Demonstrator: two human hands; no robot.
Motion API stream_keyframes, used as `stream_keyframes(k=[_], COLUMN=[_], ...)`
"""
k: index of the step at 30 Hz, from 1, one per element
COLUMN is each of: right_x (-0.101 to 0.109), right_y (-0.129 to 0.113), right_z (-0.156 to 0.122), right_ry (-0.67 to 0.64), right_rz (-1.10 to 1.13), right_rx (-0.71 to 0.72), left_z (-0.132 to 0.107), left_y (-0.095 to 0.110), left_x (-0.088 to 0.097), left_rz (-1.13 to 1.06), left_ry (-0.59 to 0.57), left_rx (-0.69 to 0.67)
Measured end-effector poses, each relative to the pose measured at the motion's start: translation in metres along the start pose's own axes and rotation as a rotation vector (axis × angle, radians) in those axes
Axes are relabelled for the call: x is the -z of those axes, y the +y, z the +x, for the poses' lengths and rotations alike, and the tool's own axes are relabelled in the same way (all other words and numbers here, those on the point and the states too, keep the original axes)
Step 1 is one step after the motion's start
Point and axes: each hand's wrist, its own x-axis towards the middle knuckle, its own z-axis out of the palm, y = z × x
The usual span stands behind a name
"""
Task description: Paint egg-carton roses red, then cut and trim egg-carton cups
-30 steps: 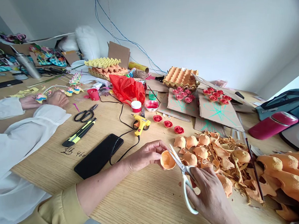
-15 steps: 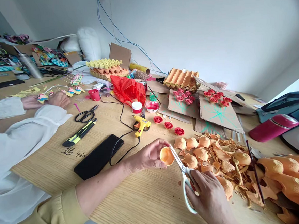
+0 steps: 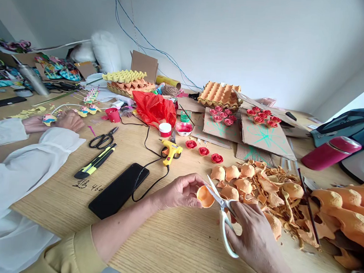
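My left hand (image 3: 182, 191) pinches a small orange egg-carton cup (image 3: 205, 197) by its left side, its hollow facing me. In my right hand (image 3: 252, 228) is a pair of white-handled scissors (image 3: 225, 222), fingers closed through the loops. The blades are parted and lie at the cup's upper right rim. Just behind, several cut orange cups (image 3: 229, 192) rest on the table beside a heap of carton scraps (image 3: 270, 192). Three red paper roses (image 3: 203, 151) sit in a row beyond my hands.
A yellow glue gun (image 3: 171, 151) with its cord, a black phone (image 3: 119, 190), a utility knife (image 3: 95, 161) and black scissors (image 3: 103, 139) lie to the left. Cardboard (image 3: 266, 138) bears more roses. At far left, a co-worker's hands (image 3: 71, 120) work. A pink bottle (image 3: 330, 153) lies right.
The cup has tilted and shifted slightly right and down in my left hand. The scissor blades have opened wider at its rim. My view has moved a little.
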Motion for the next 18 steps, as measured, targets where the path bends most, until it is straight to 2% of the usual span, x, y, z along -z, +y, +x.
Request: stream_keyframes(k=[9, 18], right_x=[-0.0007, -0.0026], right_y=[0.0039, 0.0056], right_z=[-0.0048, -0.0064], right_ry=[-0.017, 0.022], right_rz=[0.013, -0.024], right_rx=[0.034, 0.057], left_z=[-0.0011, -0.0008], left_y=[0.0074, 0.005], left_x=[0.0023, 0.0059], left_rz=[-0.032, -0.13], left_ry=[0.011, 0.046], left_rx=[0.047, 0.009])
